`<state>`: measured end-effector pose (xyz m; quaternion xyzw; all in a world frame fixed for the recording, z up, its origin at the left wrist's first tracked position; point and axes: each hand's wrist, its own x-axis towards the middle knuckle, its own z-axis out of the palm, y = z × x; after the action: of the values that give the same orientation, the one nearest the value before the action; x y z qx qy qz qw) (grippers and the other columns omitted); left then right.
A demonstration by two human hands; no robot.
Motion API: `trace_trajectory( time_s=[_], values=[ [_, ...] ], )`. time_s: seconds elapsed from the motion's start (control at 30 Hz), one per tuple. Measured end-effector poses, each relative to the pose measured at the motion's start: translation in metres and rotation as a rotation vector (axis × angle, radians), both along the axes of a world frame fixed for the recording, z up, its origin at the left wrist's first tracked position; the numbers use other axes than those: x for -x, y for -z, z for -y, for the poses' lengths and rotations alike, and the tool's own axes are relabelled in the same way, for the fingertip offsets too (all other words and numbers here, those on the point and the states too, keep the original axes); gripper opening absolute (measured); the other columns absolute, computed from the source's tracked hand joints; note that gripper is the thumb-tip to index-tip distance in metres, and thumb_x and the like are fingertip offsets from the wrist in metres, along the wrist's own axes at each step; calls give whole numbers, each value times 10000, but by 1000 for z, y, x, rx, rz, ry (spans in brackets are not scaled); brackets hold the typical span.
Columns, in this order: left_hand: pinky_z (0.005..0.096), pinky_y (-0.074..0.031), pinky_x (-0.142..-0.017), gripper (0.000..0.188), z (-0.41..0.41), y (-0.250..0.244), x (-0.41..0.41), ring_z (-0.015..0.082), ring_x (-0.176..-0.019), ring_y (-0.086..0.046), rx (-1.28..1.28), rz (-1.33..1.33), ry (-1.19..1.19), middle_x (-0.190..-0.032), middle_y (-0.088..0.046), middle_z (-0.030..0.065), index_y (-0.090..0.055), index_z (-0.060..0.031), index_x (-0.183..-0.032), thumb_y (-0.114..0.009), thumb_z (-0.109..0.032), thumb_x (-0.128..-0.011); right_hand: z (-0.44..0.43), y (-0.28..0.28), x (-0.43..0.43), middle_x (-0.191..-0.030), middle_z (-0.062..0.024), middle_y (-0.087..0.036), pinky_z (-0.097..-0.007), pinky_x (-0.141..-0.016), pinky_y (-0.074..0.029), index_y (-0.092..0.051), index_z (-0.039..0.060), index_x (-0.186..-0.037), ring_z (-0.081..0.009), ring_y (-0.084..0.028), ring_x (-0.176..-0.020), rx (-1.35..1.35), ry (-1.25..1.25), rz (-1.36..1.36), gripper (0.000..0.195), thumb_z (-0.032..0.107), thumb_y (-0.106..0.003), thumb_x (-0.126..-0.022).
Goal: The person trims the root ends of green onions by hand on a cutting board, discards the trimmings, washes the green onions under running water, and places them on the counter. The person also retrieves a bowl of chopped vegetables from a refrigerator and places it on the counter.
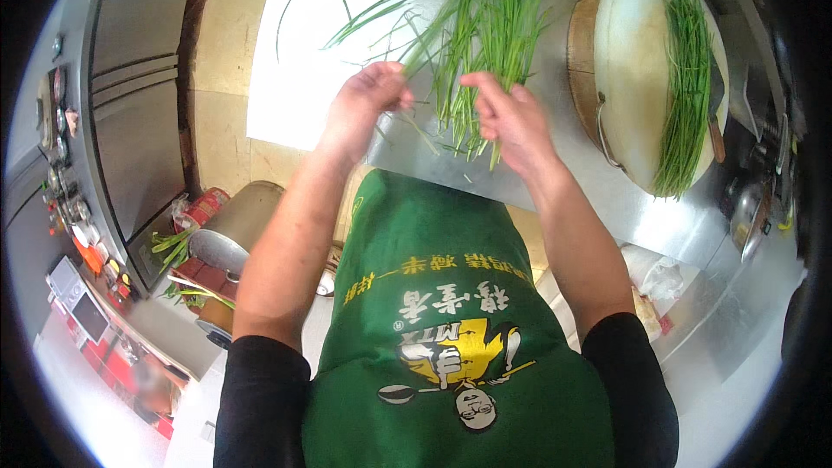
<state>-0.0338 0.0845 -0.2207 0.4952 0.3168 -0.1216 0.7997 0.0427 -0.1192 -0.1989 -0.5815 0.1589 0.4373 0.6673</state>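
Long thin green stalks, which look like garlic chives, lie in a loose heap on the metal worktop. My left hand is pinched on a few stalks at the heap's left side, slightly blurred. My right hand is at the heap's lower right, against the pale stalk ends, its index finger pointing left; whether it grips any is unclear. Loose stalks are scattered to the left. At the right, a neat bundle of the same greens lies on a round, thick cutting block.
The block has a metal handle; a knife's wooden handle shows by the bundle. Below left of the worktop stand a large metal pot and scallion-like greens. A steel cabinet is at the left.
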Motion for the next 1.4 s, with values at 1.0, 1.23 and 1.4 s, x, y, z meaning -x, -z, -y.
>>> trace_trajectory(
  time_s=[1.0,1.23,1.4],
  values=[
    [446,-513,-710,136,124,24,-29,344,-769,-632,-1450,338,776,-795,-655,165,-654,-70,-926,-641,-173,-838,99,-46,-17,-578,59,-331,-235,-479,-274,-534,43,-931,-69,-314,-507,-377,270,256,182,196,-473,-1009],
    [365,-502,-653,173,90,54,-18,213,-687,-620,-709,61,262,-772,-644,135,-623,-43,-864,-658,-212,-865,119,-85,-16,-514,44,-338,-235,-468,-286,-560,99,-1143,-87,-315,-503,-926,155,361,301,335,-400,-1045],
    [341,-503,-779,258,27,39,3,226,-831,-647,-672,-81,210,-912,-685,150,-602,22,-1034,-638,-187,-886,111,-35,-18,-582,75,-313,-219,-467,-261,-574,65,-1125,-53,-294,-520,-212,140,19,298,309,-423,-1045]
  ],
)
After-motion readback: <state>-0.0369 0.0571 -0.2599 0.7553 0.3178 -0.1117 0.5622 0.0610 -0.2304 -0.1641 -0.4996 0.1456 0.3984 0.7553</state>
